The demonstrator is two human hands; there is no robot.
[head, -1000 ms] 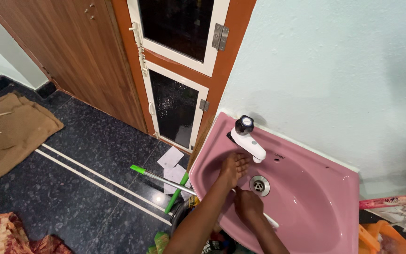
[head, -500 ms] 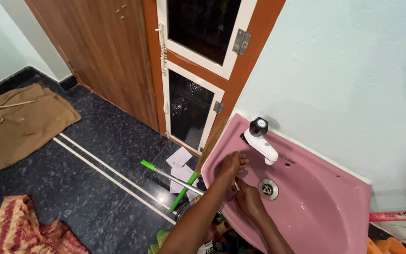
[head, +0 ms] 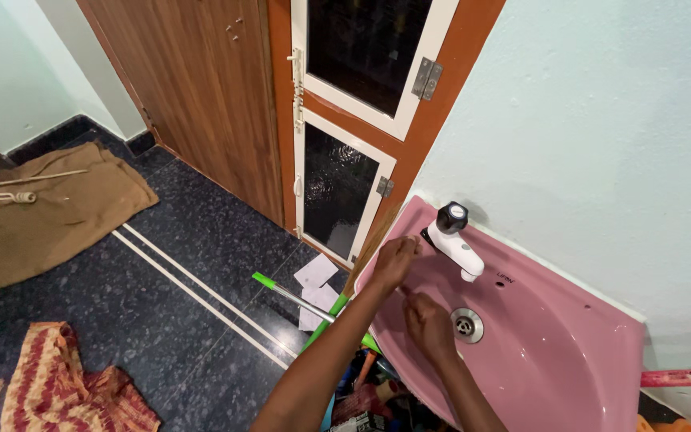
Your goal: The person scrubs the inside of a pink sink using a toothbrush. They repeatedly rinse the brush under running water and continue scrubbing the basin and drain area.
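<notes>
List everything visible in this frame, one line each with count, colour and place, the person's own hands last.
pink ceramic wash basin: one, pink, fixed to the pale wall at right
white tap with black knob: one, white and black, on the basin's back rim
metal drain: one, silver, basin bottom
green-handled mop: one, green and metal, leaning beside the basin
paper sheets: a few, white, on the dark floor
brown cloth: one, brown, floor at left
red patterned cloth: one, red and cream, floor bottom left
wooden door: one, brown, top centre
left hand: one, by the basin's left rim
right hand: one, over the basin, beside the drain
</notes>
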